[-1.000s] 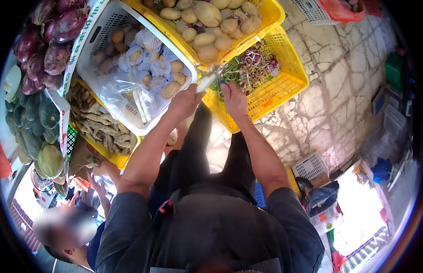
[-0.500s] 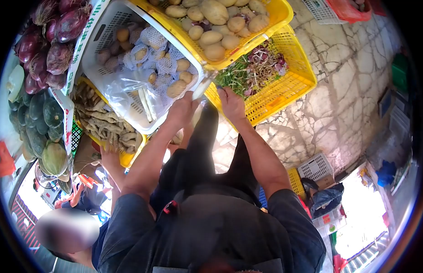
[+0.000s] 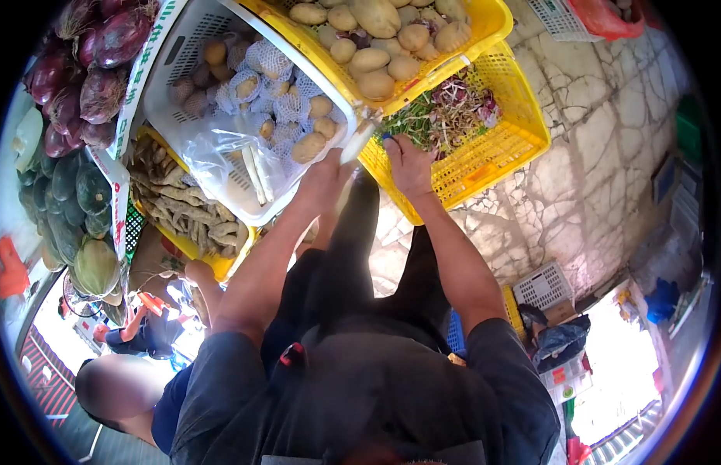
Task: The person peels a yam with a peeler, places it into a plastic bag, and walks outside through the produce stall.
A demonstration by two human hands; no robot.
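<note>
My left hand (image 3: 323, 184) is closed around a long pale root (image 3: 358, 139), which looks like a peeled yam and points up and away from me. Close to its right, my right hand (image 3: 411, 169) has its fingers curled around a small tool (image 3: 388, 136); only a blue bit shows, so its kind is unclear. Below my right hand is a yellow crate (image 3: 484, 167) with green and purple trimmings. A clear plastic bag (image 3: 213, 159) with slim white peeled roots (image 3: 256, 174) lies on the white crate (image 3: 287, 203) to the left.
Potatoes (image 3: 376, 19) fill an upper yellow crate, and net-wrapped produce (image 3: 279, 97) sits in the white one. Brown roots (image 3: 194, 209), red onions (image 3: 105, 93) and dark green gourds (image 3: 62, 198) are on the left. Another person's hand (image 3: 203, 275) is near the brown roots.
The view has shifted slightly, moving the crates right and down. My right hand has moved a little up and right. The other person's hand has drawn back from the brown roots.
</note>
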